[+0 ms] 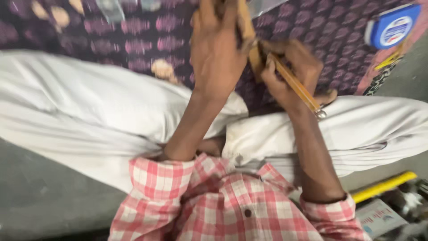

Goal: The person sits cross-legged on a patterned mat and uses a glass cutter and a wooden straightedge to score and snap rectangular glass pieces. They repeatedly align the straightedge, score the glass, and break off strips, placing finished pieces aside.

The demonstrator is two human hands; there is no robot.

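Two bare hands are what I see first, close together near the top of the picture. The left hand (217,49) lies palm down with its fingers curled over a flat, light brown piece of wood (246,27), pressing it against the cloth below. The right hand (290,73) is closed around a long, thin tool with a light wooden handle and a shiny metal end (298,86). The tool slants from the wood down toward the right knee, and its upper tip meets the wood just beside the left thumb. I cannot tell what kind of tool it is, because the picture is blurry. Under both hands is a dark purple cloth with pink flower shapes (147,40). The person sits with legs in white trousers (89,111) and wears a red and white checked shirt (214,201) with the sleeves rolled up. Far off at the top right lies a blue and white tape measure (392,26). At the bottom right, on the grey floor (40,196), I see a yellow stick-like thing (383,186) and a printed card (379,218).
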